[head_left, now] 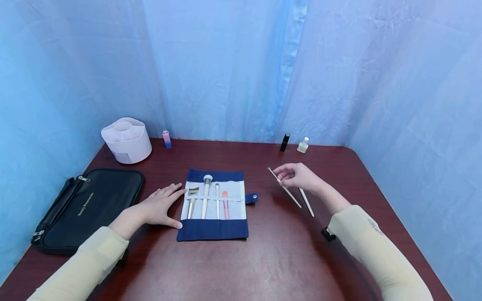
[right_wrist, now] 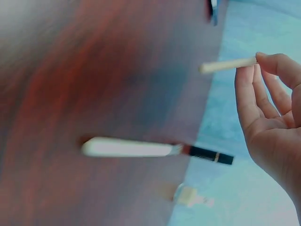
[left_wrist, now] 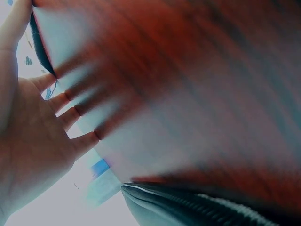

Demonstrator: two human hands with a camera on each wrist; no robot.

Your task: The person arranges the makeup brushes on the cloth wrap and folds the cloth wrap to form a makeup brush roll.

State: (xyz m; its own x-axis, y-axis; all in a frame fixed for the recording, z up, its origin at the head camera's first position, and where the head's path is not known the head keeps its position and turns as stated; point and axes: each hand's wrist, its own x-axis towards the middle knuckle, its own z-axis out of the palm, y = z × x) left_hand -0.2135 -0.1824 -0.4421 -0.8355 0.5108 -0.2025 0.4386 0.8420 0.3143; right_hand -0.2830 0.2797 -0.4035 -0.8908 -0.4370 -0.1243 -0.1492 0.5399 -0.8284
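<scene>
A blue and white makeup brush roll (head_left: 212, 230) lies unfolded on the table. Under its elastic strap are a fan-like brush (head_left: 191, 202), a white-handled brush (head_left: 205, 196), a thin brush (head_left: 217, 200) and a pink brush (head_left: 225, 205). My left hand (head_left: 163, 205) rests with spread fingers along the roll's left edge, thumb at the lower corner. To the right of the roll, my right hand (head_left: 297, 177) pinches a thin makeup brush (head_left: 290, 194) between thumb and fingers, above the table. Another white-handled brush (right_wrist: 127, 147) lies on the table near that hand.
A black zippered case (head_left: 94, 209) lies at the left, close to my left forearm. Behind it stands a white divided organizer (head_left: 129, 144). Along the back are a pink and blue tube (head_left: 167, 139), a black lipstick tube (head_left: 284, 142) and a small nail polish bottle (head_left: 303, 145).
</scene>
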